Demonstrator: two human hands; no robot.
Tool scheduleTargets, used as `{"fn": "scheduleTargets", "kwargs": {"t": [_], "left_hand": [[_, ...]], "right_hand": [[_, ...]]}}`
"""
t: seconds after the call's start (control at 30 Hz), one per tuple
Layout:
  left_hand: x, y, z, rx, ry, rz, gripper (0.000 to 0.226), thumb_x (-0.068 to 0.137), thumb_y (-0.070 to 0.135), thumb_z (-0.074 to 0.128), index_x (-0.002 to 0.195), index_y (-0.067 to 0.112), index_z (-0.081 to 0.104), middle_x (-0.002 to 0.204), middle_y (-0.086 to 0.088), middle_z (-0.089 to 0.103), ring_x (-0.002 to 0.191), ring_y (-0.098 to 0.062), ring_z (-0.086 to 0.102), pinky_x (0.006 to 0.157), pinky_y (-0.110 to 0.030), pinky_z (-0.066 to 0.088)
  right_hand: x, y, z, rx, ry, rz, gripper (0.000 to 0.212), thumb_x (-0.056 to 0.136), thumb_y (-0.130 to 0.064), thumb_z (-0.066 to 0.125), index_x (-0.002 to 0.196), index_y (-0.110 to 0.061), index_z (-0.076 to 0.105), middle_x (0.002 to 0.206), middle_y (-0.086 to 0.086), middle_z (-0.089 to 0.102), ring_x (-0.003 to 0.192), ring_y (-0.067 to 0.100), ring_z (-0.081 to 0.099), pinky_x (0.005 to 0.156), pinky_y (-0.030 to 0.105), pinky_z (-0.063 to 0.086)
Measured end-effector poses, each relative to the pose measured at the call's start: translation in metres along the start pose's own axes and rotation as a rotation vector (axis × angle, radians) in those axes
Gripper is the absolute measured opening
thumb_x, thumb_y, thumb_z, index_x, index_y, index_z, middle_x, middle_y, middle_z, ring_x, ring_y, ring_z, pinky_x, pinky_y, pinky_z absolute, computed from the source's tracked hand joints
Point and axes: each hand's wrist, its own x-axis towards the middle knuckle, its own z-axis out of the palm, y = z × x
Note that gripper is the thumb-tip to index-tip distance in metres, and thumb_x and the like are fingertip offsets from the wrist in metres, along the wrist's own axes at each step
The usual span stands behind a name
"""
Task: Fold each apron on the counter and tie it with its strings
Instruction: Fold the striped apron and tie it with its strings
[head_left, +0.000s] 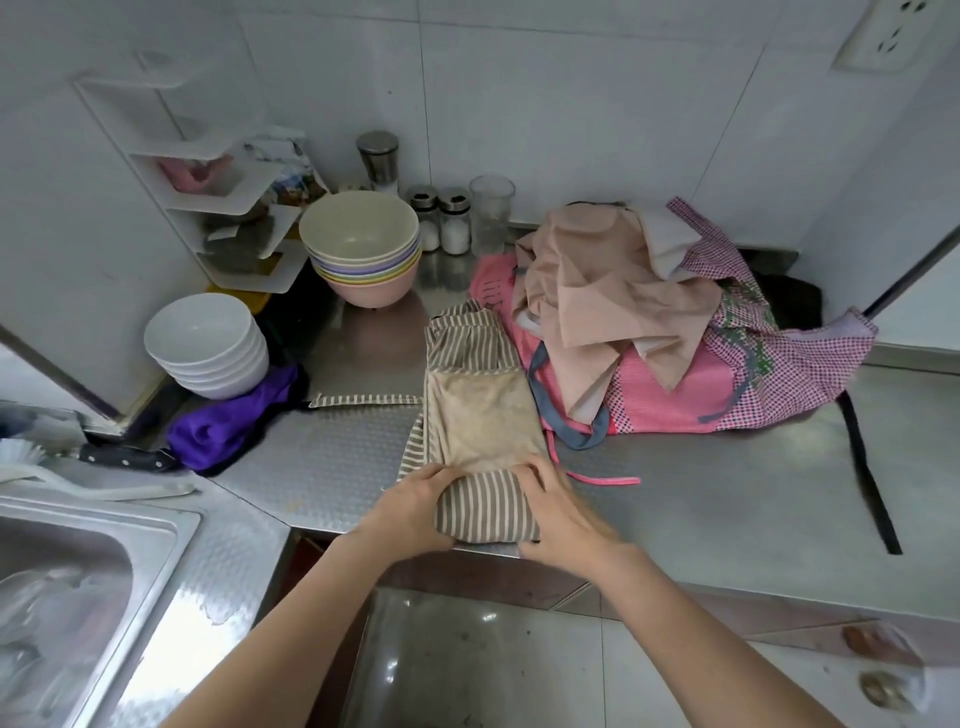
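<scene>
A brown-and-cream striped apron with a beige pocket panel lies folded into a long narrow strip on the steel counter. Its near end is rolled up at the counter's front edge. My left hand grips the left side of that roll and my right hand grips the right side. One striped strap of this apron trails left across the counter. A heap of other aprons, peach, pink and pink-checked, sits just right of the striped one.
Stacked pastel bowls and white bowls stand at the back left, with a purple cloth beside them. Spice jars line the wall. A sink lies left. A black strap trails over the counter at right.
</scene>
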Motion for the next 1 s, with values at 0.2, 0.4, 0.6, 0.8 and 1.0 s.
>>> {"fn": "scheduleTargets", "kwargs": {"t": [0.2, 0.4, 0.6, 0.8, 1.0], "left_hand": [[0.002, -0.014, -0.016, -0.568, 0.017, -0.234, 0.026, 0.082, 0.032, 0.069, 0.102, 0.02, 0.056, 0.097, 0.002, 0.062, 0.094, -0.015, 0.058, 0.08, -0.022, 0.045], [0.011, -0.01, -0.005, -0.521, 0.222, -0.415, 0.032, 0.091, 0.042, 0.053, 0.074, 0.015, 0.048, 0.074, -0.001, 0.056, 0.077, -0.018, 0.053, 0.064, -0.025, 0.036], [0.024, -0.009, -0.008, -0.471, 0.193, -0.526, 0.045, 0.092, 0.046, 0.048, 0.06, 0.015, 0.041, 0.066, -0.002, 0.055, 0.073, -0.022, 0.055, 0.066, -0.027, 0.038], [0.036, -0.008, -0.013, -0.414, 0.137, -0.588, 0.047, 0.094, 0.046, 0.045, 0.063, 0.011, 0.045, 0.063, -0.002, 0.052, 0.076, -0.025, 0.056, 0.07, -0.032, 0.042], [0.048, -0.003, -0.018, -0.213, 0.168, -0.602, 0.048, 0.096, 0.043, 0.042, 0.11, -0.001, 0.054, 0.107, -0.016, 0.062, 0.102, -0.031, 0.059, 0.075, -0.03, 0.041]], "right_hand": [[0.022, -0.009, -0.037, 0.057, -0.063, 0.188, 0.046, 0.074, -0.04, 0.059, 0.112, -0.014, 0.056, 0.109, 0.005, 0.058, 0.1, 0.024, 0.058, 0.078, 0.034, 0.05], [0.039, -0.001, -0.03, 0.478, 0.006, 0.464, 0.042, 0.076, -0.051, 0.065, 0.107, -0.024, 0.063, 0.109, -0.001, 0.063, 0.106, 0.018, 0.059, 0.078, 0.029, 0.044], [0.055, 0.0, -0.026, 0.415, 0.054, 0.615, 0.047, 0.084, -0.061, 0.052, 0.075, -0.015, 0.047, 0.076, -0.001, 0.054, 0.086, 0.022, 0.059, 0.063, 0.03, 0.037], [0.074, -0.007, -0.035, 0.181, -0.001, 0.619, 0.052, 0.094, -0.057, 0.036, 0.088, -0.009, 0.056, 0.094, 0.006, 0.063, 0.097, 0.028, 0.06, 0.068, 0.031, 0.04], [0.093, -0.001, -0.037, 0.166, -0.072, 0.662, 0.052, 0.096, -0.053, 0.033, 0.098, -0.008, 0.059, 0.109, 0.012, 0.064, 0.102, 0.029, 0.061, 0.068, 0.03, 0.04]]}}
